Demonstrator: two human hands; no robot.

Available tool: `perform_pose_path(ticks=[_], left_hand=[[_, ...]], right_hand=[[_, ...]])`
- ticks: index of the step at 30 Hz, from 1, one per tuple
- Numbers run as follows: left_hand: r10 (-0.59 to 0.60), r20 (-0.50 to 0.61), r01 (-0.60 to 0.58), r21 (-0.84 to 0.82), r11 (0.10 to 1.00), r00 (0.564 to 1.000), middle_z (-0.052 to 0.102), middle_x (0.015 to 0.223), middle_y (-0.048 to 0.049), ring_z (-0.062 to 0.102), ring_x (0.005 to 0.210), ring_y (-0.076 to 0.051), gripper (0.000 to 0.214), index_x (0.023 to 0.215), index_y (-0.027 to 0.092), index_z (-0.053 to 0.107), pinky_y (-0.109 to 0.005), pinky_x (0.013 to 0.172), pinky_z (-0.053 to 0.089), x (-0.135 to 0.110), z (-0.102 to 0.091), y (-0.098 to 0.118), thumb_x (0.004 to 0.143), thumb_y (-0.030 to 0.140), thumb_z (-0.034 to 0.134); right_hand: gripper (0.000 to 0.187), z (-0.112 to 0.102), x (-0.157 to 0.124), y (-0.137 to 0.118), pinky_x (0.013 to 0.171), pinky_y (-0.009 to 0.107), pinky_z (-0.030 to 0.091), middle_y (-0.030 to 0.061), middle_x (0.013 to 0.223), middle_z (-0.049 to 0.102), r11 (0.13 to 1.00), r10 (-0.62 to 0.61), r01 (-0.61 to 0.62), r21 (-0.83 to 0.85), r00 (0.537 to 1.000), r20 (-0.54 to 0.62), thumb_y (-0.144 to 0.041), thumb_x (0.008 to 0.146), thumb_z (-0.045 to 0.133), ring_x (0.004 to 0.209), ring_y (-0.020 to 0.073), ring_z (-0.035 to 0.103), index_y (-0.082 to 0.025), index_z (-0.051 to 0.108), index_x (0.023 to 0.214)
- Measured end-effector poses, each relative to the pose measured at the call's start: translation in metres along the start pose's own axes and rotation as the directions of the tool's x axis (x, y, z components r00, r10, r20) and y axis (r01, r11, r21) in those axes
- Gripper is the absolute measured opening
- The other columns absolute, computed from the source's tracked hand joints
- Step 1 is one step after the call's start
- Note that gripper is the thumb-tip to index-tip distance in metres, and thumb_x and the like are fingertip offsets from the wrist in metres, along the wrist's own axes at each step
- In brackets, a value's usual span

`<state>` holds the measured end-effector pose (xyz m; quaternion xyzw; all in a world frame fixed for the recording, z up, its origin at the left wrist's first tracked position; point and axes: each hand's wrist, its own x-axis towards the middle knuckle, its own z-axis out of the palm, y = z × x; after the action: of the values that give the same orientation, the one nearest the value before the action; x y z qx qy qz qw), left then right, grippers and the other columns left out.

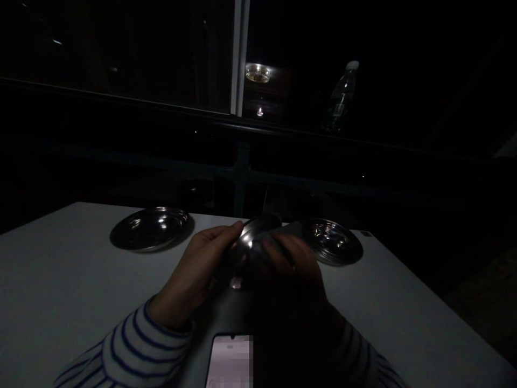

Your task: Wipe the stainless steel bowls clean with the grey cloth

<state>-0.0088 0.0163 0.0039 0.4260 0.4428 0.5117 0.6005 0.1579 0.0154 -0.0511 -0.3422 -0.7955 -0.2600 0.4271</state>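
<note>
My left hand [197,264] grips the left rim of a shiny stainless steel plate [241,258], thumb on top and the other fingers beneath. The plate is tilted above the table. Against its right side, my right hand [301,269] is closed with fingers bent over what looks like a dark grey cloth [291,228], pressed to the metal. Deep shadow hides much of this hand and the cloth. Another steel plate [151,230] lies on the table to the left. Behind my right hand sits a stack of steel plates [335,243].
The white table [92,285] ends in a far edge just beyond the plates. A lit phone [229,362] lies between my forearms. Past the table are a dark window with a pale frame [239,59] and a clear plastic bottle [341,99] on the right.
</note>
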Motion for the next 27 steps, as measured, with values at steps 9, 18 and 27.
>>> perform_pose_path(ticks=[9, 18, 27], left_hand=[[-0.007, -0.053, 0.009, 0.028, 1.000, 0.999, 0.061, 0.051, 0.0004, 0.053, 0.045, -0.010, 0.033, 0.058, 0.014, 0.062, -0.020, 0.043, 0.036, -0.002, 0.006, -0.003, 0.069, 0.046, 0.063], [-0.002, -0.071, 0.008, 0.085, 0.996, 0.997, 0.051, 0.042, 0.0024, 0.045, 0.041, -0.010, 0.042, 0.047, 0.016, 0.053, -0.021, 0.044, 0.033, -0.005, 0.011, -0.005, 0.071, 0.050, 0.057], [-0.008, -0.031, 0.011, 0.079, 0.997, 0.999, 0.053, 0.045, 0.0013, 0.047, 0.044, -0.011, 0.046, 0.052, 0.016, 0.058, -0.021, 0.045, 0.033, -0.008, 0.014, -0.004, 0.074, 0.056, 0.051]], right_hand=[[0.029, 0.001, -0.003, -0.016, 0.091, 0.038, 0.037, 0.0049, 0.111, 0.056, 0.985, -0.173, 0.173, -0.017, 0.985, 0.000, -0.021, 0.083, 0.049, 0.107, 0.0197, 0.046, -0.020, 0.053, 0.111], [0.030, -0.005, 0.002, -0.014, 0.086, 0.042, 0.039, 0.0087, 0.108, 0.056, 1.000, -0.028, 0.028, 0.007, 1.000, -0.012, -0.022, 0.085, 0.043, 0.104, 0.0232, 0.046, -0.017, 0.051, 0.113], [0.030, -0.004, 0.002, -0.011, 0.085, 0.041, 0.041, 0.0099, 0.108, 0.057, 0.997, 0.076, -0.077, -0.010, 0.997, -0.020, -0.029, 0.086, 0.042, 0.101, 0.0237, 0.048, -0.015, 0.053, 0.111]])
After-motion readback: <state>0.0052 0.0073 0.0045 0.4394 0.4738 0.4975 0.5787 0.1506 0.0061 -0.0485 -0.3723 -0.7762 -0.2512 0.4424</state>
